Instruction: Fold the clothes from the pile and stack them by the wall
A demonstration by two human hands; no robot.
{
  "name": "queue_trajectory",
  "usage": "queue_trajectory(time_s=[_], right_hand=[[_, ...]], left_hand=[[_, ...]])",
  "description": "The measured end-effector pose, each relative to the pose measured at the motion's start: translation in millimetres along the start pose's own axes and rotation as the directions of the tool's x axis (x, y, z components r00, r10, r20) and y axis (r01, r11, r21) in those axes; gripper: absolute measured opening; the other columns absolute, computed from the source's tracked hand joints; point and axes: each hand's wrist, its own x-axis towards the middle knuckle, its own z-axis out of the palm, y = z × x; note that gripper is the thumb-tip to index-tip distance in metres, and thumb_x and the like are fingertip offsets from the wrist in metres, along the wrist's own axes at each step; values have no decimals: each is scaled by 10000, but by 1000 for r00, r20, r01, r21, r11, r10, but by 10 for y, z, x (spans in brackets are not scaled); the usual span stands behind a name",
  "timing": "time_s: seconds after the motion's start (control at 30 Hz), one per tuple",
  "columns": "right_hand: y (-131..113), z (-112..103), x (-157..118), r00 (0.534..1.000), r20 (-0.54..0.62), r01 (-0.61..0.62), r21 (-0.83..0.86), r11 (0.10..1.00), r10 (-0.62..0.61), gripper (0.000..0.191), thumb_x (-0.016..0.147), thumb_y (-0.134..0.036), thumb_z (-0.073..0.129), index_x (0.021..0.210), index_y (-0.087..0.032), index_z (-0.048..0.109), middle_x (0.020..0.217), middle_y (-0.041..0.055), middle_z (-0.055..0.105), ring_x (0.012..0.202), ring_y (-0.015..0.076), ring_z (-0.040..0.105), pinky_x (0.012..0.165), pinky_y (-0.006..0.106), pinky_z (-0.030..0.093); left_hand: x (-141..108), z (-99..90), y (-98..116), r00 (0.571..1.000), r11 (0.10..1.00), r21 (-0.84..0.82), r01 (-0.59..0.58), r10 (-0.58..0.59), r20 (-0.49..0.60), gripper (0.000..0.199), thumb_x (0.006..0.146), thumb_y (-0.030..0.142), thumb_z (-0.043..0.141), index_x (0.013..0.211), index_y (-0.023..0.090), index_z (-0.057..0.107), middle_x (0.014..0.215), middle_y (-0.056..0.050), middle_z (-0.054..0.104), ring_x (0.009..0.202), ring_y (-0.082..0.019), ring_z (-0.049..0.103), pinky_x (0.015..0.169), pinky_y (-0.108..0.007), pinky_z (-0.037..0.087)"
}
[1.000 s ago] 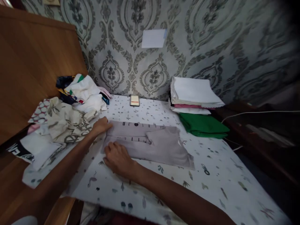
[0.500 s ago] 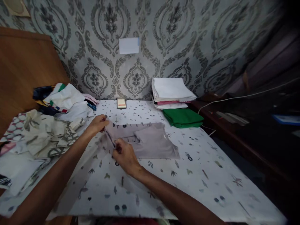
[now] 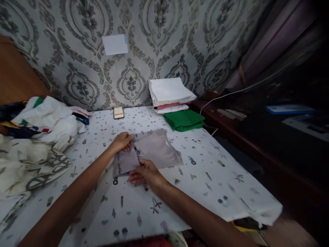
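Note:
A mauve-grey garment (image 3: 159, 151), maybe a shirt, lies partly folded on the patterned cloth, its left end turned over toward the right. My left hand (image 3: 123, 141) grips the far corner of the turned-over part, fingers curled. At the near side, my right hand (image 3: 149, 175) holds the edge of the same flap between thumb and forefinger, while its other fingers reach loosely along the garment's front edge. Part of the fold is hidden beneath both hands.
Loose clothes (image 3: 48, 120) are heaped at the left. Behind the garment stand a folded green cloth (image 3: 183, 120), a stack of folded white fabric (image 3: 172, 90) and a small framed card (image 3: 118, 113). A white cable (image 3: 231, 93) runs over a dark surface at the right.
Both hands have carried the garment's left end over to the right and down onto the rest of it. The camera view has turned rightward.

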Motion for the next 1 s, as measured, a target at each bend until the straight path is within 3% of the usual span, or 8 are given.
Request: queue_trajectory(time_s=[0.13, 0.3, 0.37, 0.43, 0.5, 0.6, 0.83, 1.0], right_hand=[[-37, 17, -33, 999, 4, -32, -9, 999, 32, 219, 797, -216, 668, 803, -198, 450, 678, 10, 686, 592, 156, 721, 537, 222, 569], [-192, -95, -122, 1000, -8, -27, -343, 939, 26, 127, 889, -200, 521, 1010, -165, 525, 664, -5, 660, 482, 138, 638, 438, 217, 460], [-293, -147, -115, 968, -59, 152, -629, 762, -242, 236, 915, -208, 492, 1137, -157, 552, 698, 7, 669, 534, 151, 633, 508, 252, 478], [-378, -158, -52, 853, 12, 272, -863, 425, -521, 281, 927, -171, 465, 1179, -161, 589, 830, 53, 701, 741, 186, 674, 690, 299, 523], [-420, -129, 60, 798, 158, 268, -957, 107, -582, 296, 925, -116, 435, 1143, -163, 630, 1007, 104, 700, 951, 216, 658, 828, 322, 512], [-405, -80, 254, 850, 183, 150, -983, -107, -495, 317, 940, -105, 395, 1134, -147, 642, 1145, 150, 652, 1033, 246, 627, 824, 329, 511], [-409, -127, 375, 839, 111, 89, -994, -68, -533, 366, 961, -146, 377, 1248, -173, 603, 1147, 137, 646, 1020, 249, 628, 815, 339, 510], [-291, 66, 303, 732, 207, 194, -977, -92, -650, 413, 1003, -231, 315, 1285, -139, 603, 1254, 171, 630, 1159, 278, 575, 967, 405, 486]], left_hand=[[-48, -47, -131, 970, 973, 8, -229, 229, -78, 167, 935, 250, 413, 928, 174, 561, 758, -26, 647, 616, -137, 653, 608, -259, 547], [-244, 54, -406, 766, 703, 436, -561, 641, -47, 298, 926, 267, 419, 1120, 170, 624, 1197, -122, 661, 1170, -256, 597, 1048, -439, 471], [-318, 111, -512, 748, 657, 497, -568, 664, -23, 397, 969, 328, 383, 1287, 163, 555, 1343, -139, 602, 1276, -262, 542, 1114, -452, 419], [-362, 149, -592, 755, 648, 536, -541, 655, -28, 478, 996, 383, 350, 1396, 152, 468, 1448, -153, 532, 1352, -261, 491, 1150, -455, 383], [-375, 166, -640, 770, 644, 568, -513, 637, -27, 534, 1010, 423, 317, 1453, 140, 408, 1503, -165, 481, 1398, -262, 448, 1171, -459, 357], [-375, 181, -654, 792, 616, 626, -478, 610, 4, 596, 1019, 472, 284, 1487, 115, 375, 1542, -184, 427, 1444, -271, 385, 1192, -466, 318], [-401, 252, -598, 846, 541, 725, -426, 523, 107, 664, 1024, 498, 263, 1525, 68, 330, 1610, -203, 274, 1511, -321, 205, 1216, -510, 231], [-363, 202, -631, 842, 547, 703, -454, 521, 139, 586, 1005, 413, 365, 1526, 145, 354, 1622, -178, 263, 1518, -326, 181, 1206, -546, 206]])
